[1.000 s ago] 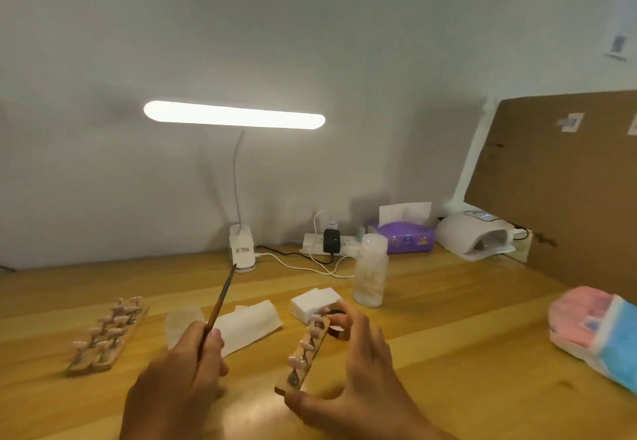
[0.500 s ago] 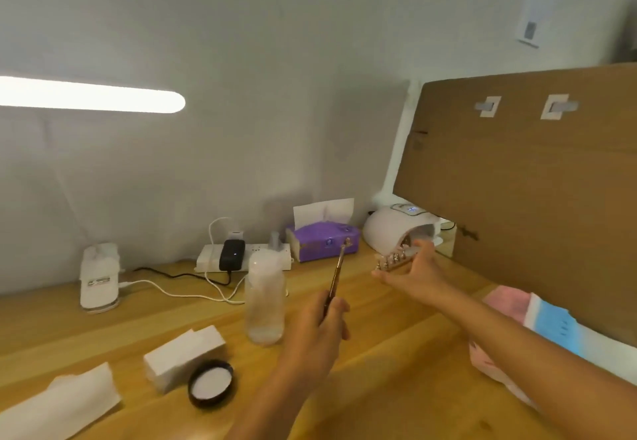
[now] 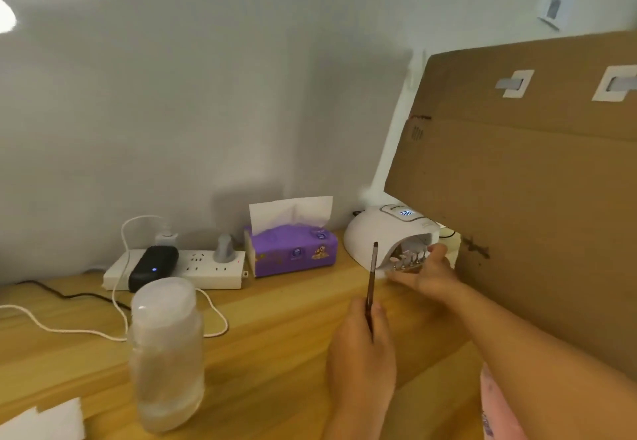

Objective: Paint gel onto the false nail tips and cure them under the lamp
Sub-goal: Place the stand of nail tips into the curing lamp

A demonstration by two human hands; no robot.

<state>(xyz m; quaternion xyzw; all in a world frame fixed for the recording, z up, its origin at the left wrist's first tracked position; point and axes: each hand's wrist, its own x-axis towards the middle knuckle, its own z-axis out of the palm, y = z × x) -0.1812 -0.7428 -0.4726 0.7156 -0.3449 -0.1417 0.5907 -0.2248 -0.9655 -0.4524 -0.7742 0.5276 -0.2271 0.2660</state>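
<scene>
My right hand (image 3: 429,276) holds a wooden strip of false nail tips (image 3: 410,259) at the mouth of the white curing lamp (image 3: 374,236), which stands at the back of the desk with its display lit. The strip's far end sits inside the opening. My left hand (image 3: 362,346) grips a thin brush (image 3: 372,276) upright, its tip pointing up in front of the lamp.
A clear plastic bottle (image 3: 165,353) stands near the front left. Behind it lie a white power strip (image 3: 179,269) with plugs and cables, and a purple tissue box (image 3: 293,250). A large cardboard sheet (image 3: 524,191) leans at the right. A white block (image 3: 41,420) lies bottom left.
My right hand carried the strip of nail tips from the desk to the lamp and into its opening. The view swung right. My left hand kept hold of the brush.
</scene>
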